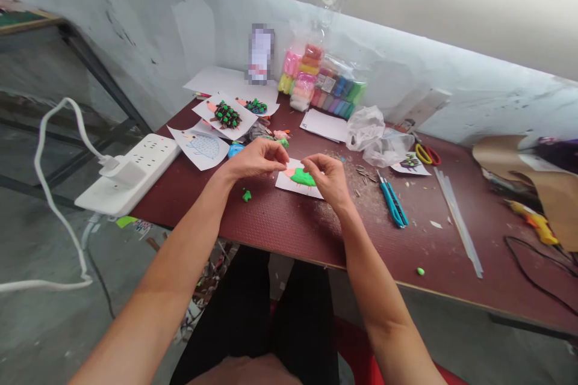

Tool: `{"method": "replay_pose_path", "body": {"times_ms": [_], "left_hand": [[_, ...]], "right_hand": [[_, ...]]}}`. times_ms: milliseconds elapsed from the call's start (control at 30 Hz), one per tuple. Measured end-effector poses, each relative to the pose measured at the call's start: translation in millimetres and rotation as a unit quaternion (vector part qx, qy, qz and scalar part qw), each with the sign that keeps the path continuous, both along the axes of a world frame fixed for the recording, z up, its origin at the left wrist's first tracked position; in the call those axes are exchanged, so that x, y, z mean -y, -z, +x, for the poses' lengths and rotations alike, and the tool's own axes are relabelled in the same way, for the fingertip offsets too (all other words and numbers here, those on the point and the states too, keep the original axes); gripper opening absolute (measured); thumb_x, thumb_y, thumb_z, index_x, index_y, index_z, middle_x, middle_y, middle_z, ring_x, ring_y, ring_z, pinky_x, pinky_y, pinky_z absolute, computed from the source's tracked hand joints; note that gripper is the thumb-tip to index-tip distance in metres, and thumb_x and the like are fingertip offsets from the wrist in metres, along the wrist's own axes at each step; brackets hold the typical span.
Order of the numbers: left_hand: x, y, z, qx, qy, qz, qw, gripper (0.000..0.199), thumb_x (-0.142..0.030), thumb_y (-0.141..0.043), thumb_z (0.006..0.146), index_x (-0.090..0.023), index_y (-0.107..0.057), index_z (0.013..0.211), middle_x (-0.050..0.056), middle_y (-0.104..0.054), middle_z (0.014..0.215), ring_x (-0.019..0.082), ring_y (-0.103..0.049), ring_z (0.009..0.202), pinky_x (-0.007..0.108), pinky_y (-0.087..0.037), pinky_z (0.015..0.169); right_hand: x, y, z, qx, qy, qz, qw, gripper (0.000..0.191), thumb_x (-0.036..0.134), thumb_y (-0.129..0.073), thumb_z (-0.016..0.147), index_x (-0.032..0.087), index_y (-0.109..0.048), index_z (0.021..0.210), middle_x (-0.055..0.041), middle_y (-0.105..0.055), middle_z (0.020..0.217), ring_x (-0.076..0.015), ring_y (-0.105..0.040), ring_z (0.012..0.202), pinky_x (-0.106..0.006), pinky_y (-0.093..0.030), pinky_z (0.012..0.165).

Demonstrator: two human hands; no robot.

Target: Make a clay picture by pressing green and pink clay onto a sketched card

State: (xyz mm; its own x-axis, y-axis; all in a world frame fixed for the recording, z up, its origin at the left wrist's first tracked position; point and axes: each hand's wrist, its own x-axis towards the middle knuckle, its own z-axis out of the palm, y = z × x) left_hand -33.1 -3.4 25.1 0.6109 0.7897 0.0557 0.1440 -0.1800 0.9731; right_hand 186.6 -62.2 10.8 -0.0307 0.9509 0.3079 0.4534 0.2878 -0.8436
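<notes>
My left hand (258, 158) hovers over the left edge of a small white card (289, 183), thumb and fingertips pressed together. Above the card's right side my right hand (329, 179) is curled in a similar pinch. Whatever either hand holds, if anything, is too small or hidden to make out. On the card lies a flat green clay shape (302, 177) with a pink clay end (288, 172), partly covered by my right hand. A loose bit of green clay (246, 195) sits on the table to the left, and a small green ball (420, 271) lies near the front edge.
Hedgehog cards (205, 149) and packs of coloured clay (334, 87) are at the back. Right of my hands are seeds (365, 173), a teal-handled cutting tool (394, 201), scissors (427, 155), glue sticks (459, 222) and a glue gun (537, 222). A power strip (130, 174) stands left.
</notes>
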Motion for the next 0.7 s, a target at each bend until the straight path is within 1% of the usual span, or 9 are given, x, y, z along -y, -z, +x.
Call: {"method": "replay_pose_path", "body": {"times_ms": [100, 267, 367, 433, 467, 533, 567, 633, 700], "left_hand": [[-0.5, 6.7, 8.4, 0.059, -0.004, -0.032, 0.998, 0.02, -0.026, -0.082, 0.077, -0.014, -0.068, 0.085, 0.002, -0.071, 0.071, 0.009, -0.061, 0.051, 0.018, -0.045, 0.044], [-0.6, 12.7, 12.0, 0.085, -0.005, -0.069, 0.994, 0.028, -0.03, -0.086, 0.077, -0.013, -0.068, 0.089, 0.003, -0.072, 0.07, 0.012, -0.066, 0.052, 0.021, -0.052, 0.046], [2.1, 8.9, 10.8, 0.071, 0.007, -0.076, 0.995, 0.029, -0.031, -0.085, 0.078, -0.013, -0.069, 0.093, 0.002, -0.071, 0.067, 0.014, -0.067, 0.052, 0.023, -0.055, 0.048], [2.5, 5.8, 9.4, 0.05, 0.029, -0.078, 0.995, 0.027, -0.031, -0.082, 0.082, -0.013, -0.07, 0.097, 0.003, -0.072, 0.067, 0.015, -0.068, 0.053, 0.024, -0.054, 0.048], [1.7, 4.7, 8.3, 0.042, 0.025, -0.067, 0.997, 0.024, -0.031, -0.08, 0.084, -0.013, -0.071, 0.097, 0.003, -0.072, 0.069, 0.014, -0.067, 0.053, 0.023, -0.053, 0.048], [-3.1, 4.3, 4.8, 0.044, -0.044, -0.015, 0.998, 0.017, -0.029, -0.075, 0.087, -0.014, -0.071, 0.093, 0.004, -0.074, 0.073, 0.012, -0.064, 0.051, 0.021, -0.05, 0.046], [-7.1, 5.0, 2.1, 0.06, -0.118, 0.03, 0.991, 0.013, -0.026, -0.073, 0.088, -0.014, -0.071, 0.09, 0.003, -0.074, 0.074, 0.009, -0.061, 0.048, 0.02, -0.048, 0.046], [-16.8, 8.0, -4.6, 0.09, -0.258, 0.097, 0.957, 0.009, -0.021, -0.068, 0.09, -0.014, -0.068, 0.083, 0.002, -0.071, 0.07, 0.008, -0.057, 0.047, 0.019, -0.046, 0.046], [-26.1, 11.8, -11.6, 0.105, -0.363, 0.134, 0.916, 0.01, -0.016, -0.065, 0.09, -0.015, -0.066, 0.08, 0.0, -0.067, 0.065, 0.007, -0.054, 0.046, 0.018, -0.043, 0.046]], "right_hand": [[1.8, 1.3, -6.2, -0.047, -0.063, -0.049, 0.996, 0.033, 0.051, -0.076, 0.084, 0.02, -0.08, 0.091, -0.0034, -0.077, 0.084, -0.0153, -0.064, 0.074, -0.028, -0.05, 0.07], [3.1, 3.3, -9.9, -0.073, -0.047, -0.056, 0.995, 0.037, 0.057, -0.082, 0.078, 0.021, -0.08, 0.088, -0.0033, -0.077, 0.084, -0.0155, -0.064, 0.074, -0.029, -0.052, 0.071], [3.6, 2.4, -10.3, -0.055, -0.053, -0.051, 0.996, 0.037, 0.058, -0.08, 0.081, 0.021, -0.078, 0.083, -0.0024, -0.075, 0.08, -0.0149, -0.062, 0.071, -0.029, -0.051, 0.07], [4.5, 2.4, -12.0, -0.025, -0.059, -0.043, 0.997, 0.036, 0.056, -0.075, 0.086, 0.021, -0.076, 0.079, -0.0017, -0.074, 0.077, -0.0146, -0.061, 0.07, -0.029, -0.05, 0.07], [5.1, 3.0, -13.5, -0.006, -0.058, -0.034, 0.998, 0.035, 0.053, -0.072, 0.089, 0.02, -0.075, 0.078, -0.0015, -0.073, 0.076, -0.0144, -0.06, 0.07, -0.029, -0.049, 0.07], [6.1, 5.2, -18.2, 0.041, -0.046, -0.006, 0.998, 0.028, 0.044, -0.068, 0.093, 0.02, -0.072, 0.078, -0.0016, -0.072, 0.077, -0.0148, -0.06, 0.071, -0.029, -0.048, 0.072], [6.4, 6.6, -21.5, 0.069, -0.039, 0.009, 0.997, 0.024, 0.038, -0.067, 0.094, 0.021, -0.071, 0.079, -0.0019, -0.071, 0.078, -0.0153, -0.06, 0.072, -0.029, -0.047, 0.073], [5.8, 9.0, -29.8, 0.13, -0.031, 0.032, 0.99, 0.018, 0.029, -0.066, 0.095, 0.021, -0.068, 0.079, -0.0024, -0.071, 0.079, -0.0166, -0.06, 0.075, -0.03, -0.046, 0.077], [3.4, 9.8, -40.0, 0.181, -0.041, 0.037, 0.982, 0.019, 0.027, -0.066, 0.096, 0.022, -0.067, 0.078, -0.0026, -0.07, 0.079, -0.0175, -0.06, 0.077, -0.03, -0.045, 0.078]]}}
